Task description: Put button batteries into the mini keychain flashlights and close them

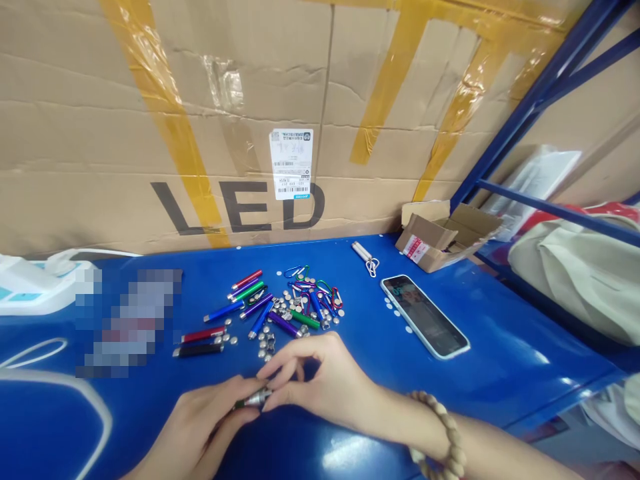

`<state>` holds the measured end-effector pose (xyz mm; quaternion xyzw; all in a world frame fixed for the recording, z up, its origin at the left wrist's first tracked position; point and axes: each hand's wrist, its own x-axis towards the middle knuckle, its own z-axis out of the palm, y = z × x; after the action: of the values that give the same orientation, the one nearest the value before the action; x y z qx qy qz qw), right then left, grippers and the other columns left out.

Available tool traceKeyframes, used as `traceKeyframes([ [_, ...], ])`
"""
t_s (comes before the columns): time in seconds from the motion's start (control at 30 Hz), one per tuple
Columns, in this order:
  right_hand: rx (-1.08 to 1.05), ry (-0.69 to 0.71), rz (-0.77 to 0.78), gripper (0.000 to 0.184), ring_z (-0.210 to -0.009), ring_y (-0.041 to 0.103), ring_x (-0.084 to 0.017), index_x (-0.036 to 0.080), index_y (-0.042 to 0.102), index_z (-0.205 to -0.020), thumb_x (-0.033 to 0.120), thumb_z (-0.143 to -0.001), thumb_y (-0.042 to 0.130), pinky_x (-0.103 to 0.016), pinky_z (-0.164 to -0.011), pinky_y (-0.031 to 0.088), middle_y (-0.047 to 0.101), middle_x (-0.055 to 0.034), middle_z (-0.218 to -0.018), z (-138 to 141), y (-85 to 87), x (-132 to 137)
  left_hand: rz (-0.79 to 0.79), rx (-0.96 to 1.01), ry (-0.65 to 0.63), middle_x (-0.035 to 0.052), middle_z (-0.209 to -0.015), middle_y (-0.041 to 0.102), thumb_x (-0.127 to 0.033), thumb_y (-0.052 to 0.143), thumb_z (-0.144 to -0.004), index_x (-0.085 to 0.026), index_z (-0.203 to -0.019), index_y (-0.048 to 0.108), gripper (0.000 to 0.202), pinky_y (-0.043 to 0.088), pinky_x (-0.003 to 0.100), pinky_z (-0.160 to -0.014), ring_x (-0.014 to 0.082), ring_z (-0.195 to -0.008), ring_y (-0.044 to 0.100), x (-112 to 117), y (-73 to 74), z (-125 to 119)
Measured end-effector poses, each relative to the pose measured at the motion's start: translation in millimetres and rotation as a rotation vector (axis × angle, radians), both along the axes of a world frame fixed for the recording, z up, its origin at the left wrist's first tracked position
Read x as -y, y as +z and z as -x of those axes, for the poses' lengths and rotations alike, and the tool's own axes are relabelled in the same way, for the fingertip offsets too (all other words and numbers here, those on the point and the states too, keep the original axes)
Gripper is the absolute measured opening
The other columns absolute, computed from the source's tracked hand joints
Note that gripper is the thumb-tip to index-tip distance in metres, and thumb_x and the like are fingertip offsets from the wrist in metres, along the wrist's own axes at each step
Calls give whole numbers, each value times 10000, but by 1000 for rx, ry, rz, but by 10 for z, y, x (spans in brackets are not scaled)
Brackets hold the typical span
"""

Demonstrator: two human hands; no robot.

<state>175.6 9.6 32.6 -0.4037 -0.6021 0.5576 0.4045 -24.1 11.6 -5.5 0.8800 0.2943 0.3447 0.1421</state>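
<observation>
The left hand (200,427) holds a torch (253,399), and the right hand (320,380) pinches its silver end. The box (440,235) stands open; its inside is hidden.

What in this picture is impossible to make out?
All in the head view:
- Small tube: mostly covered by the left hand and right hand gripping it.
- Patch on the blue table: pixel blur hides what lies there.
- Label on the cardboard box: print too small to read.
- White device: cut off by the left edge.
</observation>
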Motion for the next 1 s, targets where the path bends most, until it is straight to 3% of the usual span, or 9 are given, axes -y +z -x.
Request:
traceKeyframes([
  [0.17, -49, 106, 196, 278, -536, 590, -97, 138, 713, -756, 277, -542, 823, -181, -501, 401, 675, 1, -612, -27, -22, -5, 2, 32, -30, -16, -737, 708, -313, 393, -952, -234, -976, 572, 197, 518, 128, -572, 108, -625, 678, -2, 16, 11],
  [0.27, -48, 126, 218, 293, -556, 597, -106, 135, 715, -749, 298, -533, 825, -185, -510, 423, 673, -11, -631, -56, -36, -20, -27, 20, -20, -24, -764, 720, -347, 400, -948, -246, -979, 574, 204, 515, 111, -558, 105, -632, 688, 2, 46, 3],
  [0.33, -8, 100, 118, 254, -531, 579, -99, 130, 720, -728, 303, -564, 811, -188, -507, 430, 671, -18, -622, -72, -40, -33, -13, 14, 0, -37, -786, 728, -365, 417, -940, -251, -995, 572, 200, 519, 96, -568, 98, -637, 694, 4, 73, -8],
  [0.53, 156, 39, -453, 113, -606, 598, -95, 129, 726, -760, 233, -759, 683, -174, -570, 463, 687, -39, -699, -88, -67, -68, -32, -7, 114, -71, -830, 737, -391, 437, -926, -251, -976, 598, 219, 519, 55, -628, 79, -666, 704, 3, 171, -63],
  [0.7, 320, 78, -568, 158, -681, 626, -91, 137, 693, -840, 246, -854, 579, -170, -655, 490, 692, -31, -765, -101, -70, -77, -68, -76, 206, -36, -886, 735, -383, 414, -930, -232, -969, 616, 256, 517, 66, -676, 95, -747, 706, -2, 167, -57],
  [1.0, 707, 169, -807, 212, -647, 575, -99, 153, 636, -843, 267, -919, 474, -197, -619, 445, 642, -8, -739, -155, -58, -106, -4, -45, 121, -27, -886, 738, -381, 431, -927, -230, -967, 645, 265, 499, 77, -766, 112, -828, 701, -33, -14, 2],
])
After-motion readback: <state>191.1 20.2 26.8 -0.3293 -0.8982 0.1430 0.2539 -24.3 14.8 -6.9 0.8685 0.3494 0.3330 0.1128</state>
